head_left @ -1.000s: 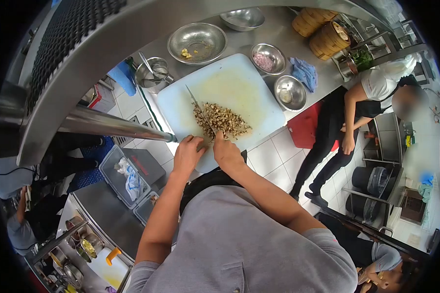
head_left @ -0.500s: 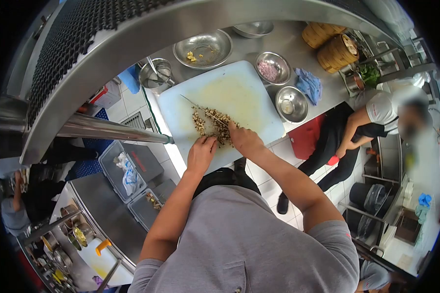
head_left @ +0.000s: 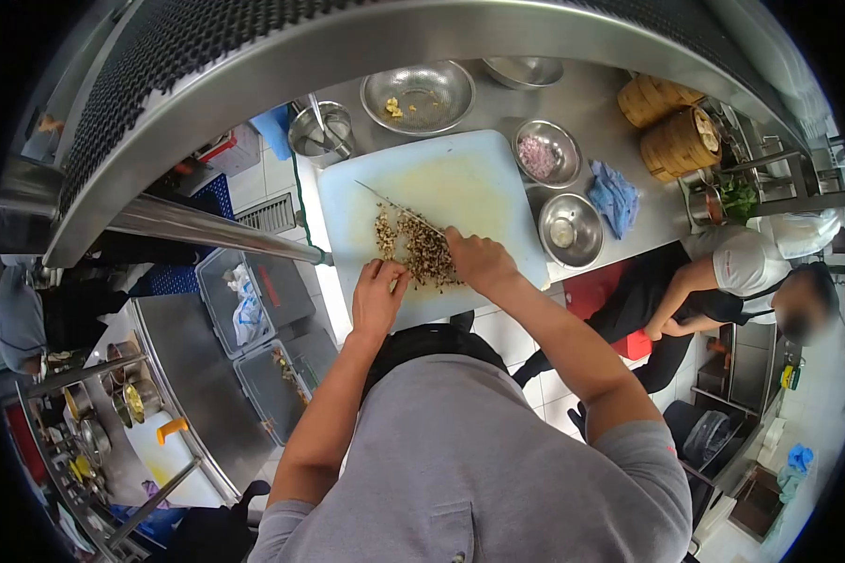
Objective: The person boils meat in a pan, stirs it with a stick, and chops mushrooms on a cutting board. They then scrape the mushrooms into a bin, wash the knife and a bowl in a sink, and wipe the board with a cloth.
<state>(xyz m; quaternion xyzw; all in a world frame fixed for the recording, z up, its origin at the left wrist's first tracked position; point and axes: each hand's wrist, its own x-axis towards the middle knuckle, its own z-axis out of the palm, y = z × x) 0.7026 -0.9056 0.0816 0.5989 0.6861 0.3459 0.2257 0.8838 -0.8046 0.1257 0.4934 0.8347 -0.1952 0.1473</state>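
Observation:
On the white cutting board [head_left: 479, 178] lies a spread of finely chopped brown and pale pieces [head_left: 422, 258]. My right hand [head_left: 480, 260] is closed around the handle of a knife [head_left: 394, 201], whose long thin blade points up and left across the pieces. My left hand [head_left: 378, 287] rests at the lower left edge of the pieces, its fingers curled together; whatever they hold, if anything, is too small to make out.
Behind the board stand a metal pot [head_left: 321, 133], a perforated bowl [head_left: 418, 98] with yellow bits, a bowl of pink pieces [head_left: 547, 153] and another bowl [head_left: 571, 232]. A blue cloth [head_left: 615, 199] and bamboo steamers [head_left: 680, 144] lie right. A person [head_left: 746, 272] sits at the right.
The view has shifted, so the board and bowls appear lower and farther right. The knife blade lies at a slightly different angle over the pieces. The person's legs at the right have moved.

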